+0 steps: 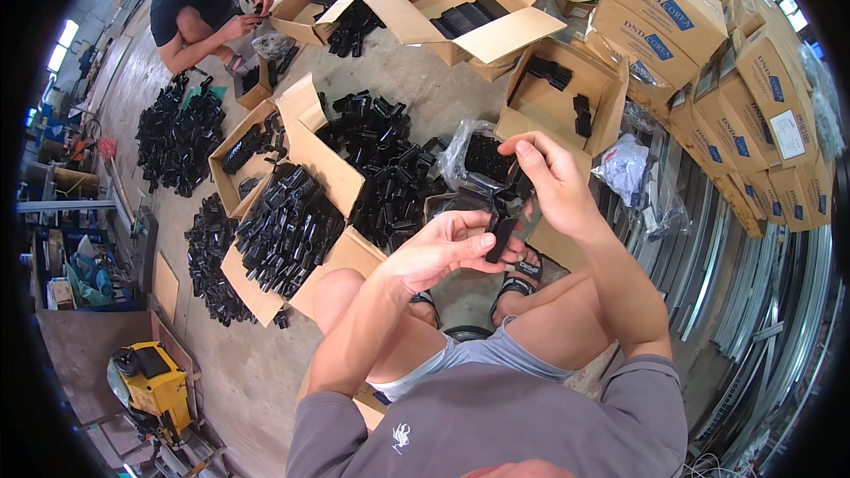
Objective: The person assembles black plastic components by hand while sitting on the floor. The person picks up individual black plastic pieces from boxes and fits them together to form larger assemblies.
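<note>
My left hand (450,250) pinches a long black plastic part (502,237) between thumb and fingers, in front of my knees. My right hand (558,179) is curled at the upper end of the same dark piece. Its fingertips partly hide that end, so whether a second small piece is there cannot be made out. Just beyond my hands lies a clear plastic bag (458,152) with small black parts (487,156) in it. A large heap of black parts (381,155) lies to the left of the bag.
Around me stand open cardboard boxes (323,168) with black parts, and more heaps (181,137) lie on the floor. Stacked closed cartons (655,13) and metal profiles (708,257) line the right. A co-worker (199,4) crouches at the far left. A yellow machine (159,381) stands lower left.
</note>
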Demonstrator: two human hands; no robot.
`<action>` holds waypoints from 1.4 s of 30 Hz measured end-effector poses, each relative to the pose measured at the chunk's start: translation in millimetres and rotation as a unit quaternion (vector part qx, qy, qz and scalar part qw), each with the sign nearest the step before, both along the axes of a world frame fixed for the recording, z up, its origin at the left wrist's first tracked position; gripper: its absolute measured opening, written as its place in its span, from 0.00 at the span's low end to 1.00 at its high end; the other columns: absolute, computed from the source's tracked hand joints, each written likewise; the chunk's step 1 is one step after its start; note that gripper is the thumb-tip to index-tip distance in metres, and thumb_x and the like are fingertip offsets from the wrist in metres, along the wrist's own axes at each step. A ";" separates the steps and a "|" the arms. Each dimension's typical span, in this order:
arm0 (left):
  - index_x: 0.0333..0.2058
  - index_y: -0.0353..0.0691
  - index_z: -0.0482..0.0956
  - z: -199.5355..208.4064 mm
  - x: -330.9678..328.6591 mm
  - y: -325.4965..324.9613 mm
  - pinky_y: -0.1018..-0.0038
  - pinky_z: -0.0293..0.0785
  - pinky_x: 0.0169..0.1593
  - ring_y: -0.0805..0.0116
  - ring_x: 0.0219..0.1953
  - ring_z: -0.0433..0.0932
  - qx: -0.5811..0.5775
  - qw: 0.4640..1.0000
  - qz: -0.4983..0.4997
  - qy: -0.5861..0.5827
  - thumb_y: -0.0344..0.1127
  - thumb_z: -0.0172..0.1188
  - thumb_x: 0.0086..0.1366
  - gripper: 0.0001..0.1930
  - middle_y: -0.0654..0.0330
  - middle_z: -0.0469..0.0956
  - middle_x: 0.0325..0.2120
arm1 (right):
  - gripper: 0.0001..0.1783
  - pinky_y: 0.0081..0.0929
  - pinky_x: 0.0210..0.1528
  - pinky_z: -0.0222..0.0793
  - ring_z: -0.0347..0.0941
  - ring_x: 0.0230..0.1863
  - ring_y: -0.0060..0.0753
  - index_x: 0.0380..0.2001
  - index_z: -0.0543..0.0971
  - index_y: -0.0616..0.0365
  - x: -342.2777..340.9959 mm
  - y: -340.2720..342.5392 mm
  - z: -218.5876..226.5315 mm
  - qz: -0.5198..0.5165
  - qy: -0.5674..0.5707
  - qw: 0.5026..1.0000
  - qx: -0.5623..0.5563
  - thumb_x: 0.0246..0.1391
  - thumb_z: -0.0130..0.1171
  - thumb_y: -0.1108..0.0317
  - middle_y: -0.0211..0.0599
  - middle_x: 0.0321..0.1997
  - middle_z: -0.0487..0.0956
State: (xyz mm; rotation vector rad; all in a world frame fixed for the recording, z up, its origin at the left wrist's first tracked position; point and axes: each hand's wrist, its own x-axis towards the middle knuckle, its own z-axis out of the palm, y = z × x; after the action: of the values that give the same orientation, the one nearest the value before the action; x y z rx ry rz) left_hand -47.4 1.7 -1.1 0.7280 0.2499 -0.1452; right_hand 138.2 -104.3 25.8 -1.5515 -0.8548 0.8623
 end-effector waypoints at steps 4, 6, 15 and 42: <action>0.58 0.32 0.71 -3.1 0.6 1.3 0.72 0.80 0.51 0.67 0.50 0.81 0.019 1.000 0.010 0.019 0.37 0.65 0.66 0.25 0.54 0.81 0.47 | 0.21 0.24 0.25 0.66 0.73 0.23 0.21 0.49 0.75 0.61 -7.2 0.7 1.8 -0.047 -0.090 0.994 -0.034 0.69 0.49 0.52 0.34 0.28 0.78; 0.58 0.32 0.71 -6.1 0.3 -1.8 0.73 0.80 0.50 0.67 0.49 0.81 0.046 0.998 0.021 0.037 0.37 0.66 0.66 0.26 0.55 0.81 0.46 | 0.21 0.29 0.30 0.69 0.76 0.24 0.29 0.49 0.74 0.62 -10.0 0.3 6.6 -0.056 -0.103 0.991 -0.064 0.68 0.52 0.53 0.41 0.28 0.79; 0.57 0.29 0.70 -6.9 1.0 -4.1 0.70 0.79 0.52 0.67 0.47 0.82 0.063 0.991 0.045 0.105 0.31 0.70 0.60 0.29 0.54 0.82 0.45 | 0.17 0.37 0.33 0.68 0.77 0.26 0.45 0.48 0.72 0.61 -11.0 4.7 -10.9 -0.054 -0.181 0.982 0.026 0.69 0.50 0.57 0.48 0.25 0.77; 0.54 0.29 0.75 -5.7 -9.2 -4.5 0.76 0.76 0.48 0.74 0.41 0.81 0.102 0.988 0.058 0.103 0.35 0.71 0.60 0.26 0.58 0.83 0.42 | 0.17 0.43 0.33 0.68 0.78 0.28 0.56 0.46 0.73 0.62 -27.9 12.3 -9.9 -0.066 -0.230 0.971 -0.028 0.71 0.45 0.57 0.53 0.23 0.77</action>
State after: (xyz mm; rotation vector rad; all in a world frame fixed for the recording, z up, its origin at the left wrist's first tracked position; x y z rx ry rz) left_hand -56.6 -2.9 -6.8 0.9009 0.5093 -0.0846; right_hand 110.3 -91.9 15.8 -1.8714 -1.0453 0.4363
